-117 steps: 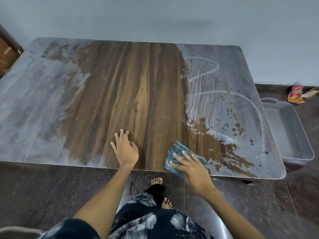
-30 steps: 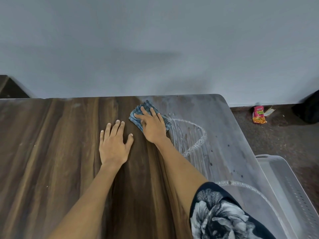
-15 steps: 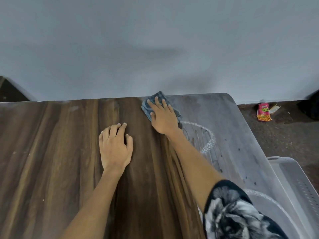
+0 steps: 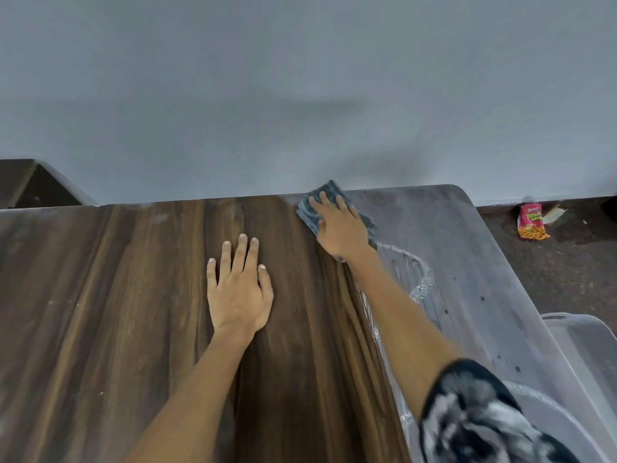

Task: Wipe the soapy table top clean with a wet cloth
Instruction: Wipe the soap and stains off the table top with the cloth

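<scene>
Flat against the far edge of the wooden table [image 4: 117, 312], the right hand [image 4: 340, 228] presses a folded blue cloth [image 4: 312, 213] with straight, spread fingers, where bare grain meets the grey soapy film [image 4: 467, 262]. Nearby the left hand [image 4: 238, 289] rests palm-down, fingers straight, on the wiped wood.

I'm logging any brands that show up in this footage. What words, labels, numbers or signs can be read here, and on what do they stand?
Snack packet, red and yellow, on the floor by the wall: it carries printed lettering, but too small and blurred to read.
Cloth, table top, plastic tub and wall: no text visible.
No numbers or signs anywhere in the head view.
</scene>
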Demonstrator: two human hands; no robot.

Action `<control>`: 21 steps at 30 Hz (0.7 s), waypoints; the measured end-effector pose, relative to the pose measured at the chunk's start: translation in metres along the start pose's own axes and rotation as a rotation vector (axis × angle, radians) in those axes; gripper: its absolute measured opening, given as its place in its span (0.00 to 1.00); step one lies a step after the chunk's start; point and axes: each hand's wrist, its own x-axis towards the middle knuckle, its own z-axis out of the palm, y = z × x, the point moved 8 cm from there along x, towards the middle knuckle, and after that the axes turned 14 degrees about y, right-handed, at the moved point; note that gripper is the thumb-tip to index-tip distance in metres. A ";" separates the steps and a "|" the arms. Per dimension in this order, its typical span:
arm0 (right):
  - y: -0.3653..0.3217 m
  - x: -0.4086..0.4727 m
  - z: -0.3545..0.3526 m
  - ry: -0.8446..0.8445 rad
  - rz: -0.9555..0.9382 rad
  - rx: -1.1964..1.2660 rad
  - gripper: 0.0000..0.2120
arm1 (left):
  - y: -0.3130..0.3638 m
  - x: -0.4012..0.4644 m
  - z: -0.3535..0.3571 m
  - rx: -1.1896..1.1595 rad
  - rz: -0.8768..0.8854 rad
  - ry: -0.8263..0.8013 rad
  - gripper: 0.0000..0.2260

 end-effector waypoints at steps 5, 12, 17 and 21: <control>-0.061 0.016 0.019 -0.062 -0.166 0.078 0.28 | -0.003 0.001 -0.002 -0.065 -0.038 -0.006 0.22; -0.046 -0.076 -0.005 -0.022 -0.195 0.606 0.23 | -0.007 0.001 -0.007 -0.153 -0.111 0.052 0.22; -0.038 -0.060 -0.009 0.026 -0.092 0.635 0.22 | -0.006 0.001 -0.009 -0.156 -0.112 0.068 0.21; -0.032 -0.018 -0.007 0.181 -0.009 0.377 0.23 | -0.006 0.002 -0.008 -0.154 -0.113 0.063 0.21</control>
